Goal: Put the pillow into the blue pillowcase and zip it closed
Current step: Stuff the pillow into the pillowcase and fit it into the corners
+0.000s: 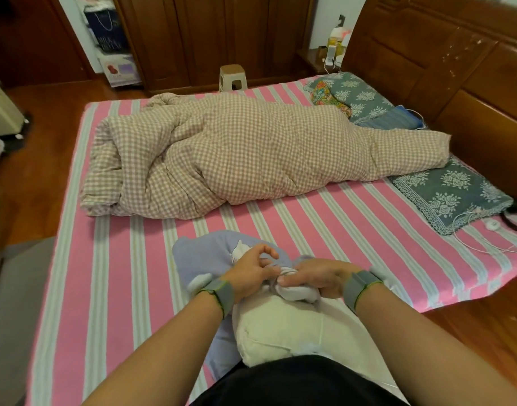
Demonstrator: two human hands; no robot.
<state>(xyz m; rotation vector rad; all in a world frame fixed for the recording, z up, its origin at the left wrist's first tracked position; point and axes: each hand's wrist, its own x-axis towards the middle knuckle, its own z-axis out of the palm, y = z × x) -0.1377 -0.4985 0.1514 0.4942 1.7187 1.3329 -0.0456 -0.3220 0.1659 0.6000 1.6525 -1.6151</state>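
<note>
Bunching the pillowcase (204, 259) mouth, both hands (283, 276) are clamped on fabric at the pillow (280, 326) end on the bed (119, 273); fabric could be snagged if tugged unevenly.

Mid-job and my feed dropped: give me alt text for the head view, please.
Both hands bunch the blue pillowcase at the top of the white pillow: the left hand pinches its fabric, the right hand grips gathered cloth. The pillow is still mostly uncovered, lying on a pink striped bed with a checked quilt behind.
</note>
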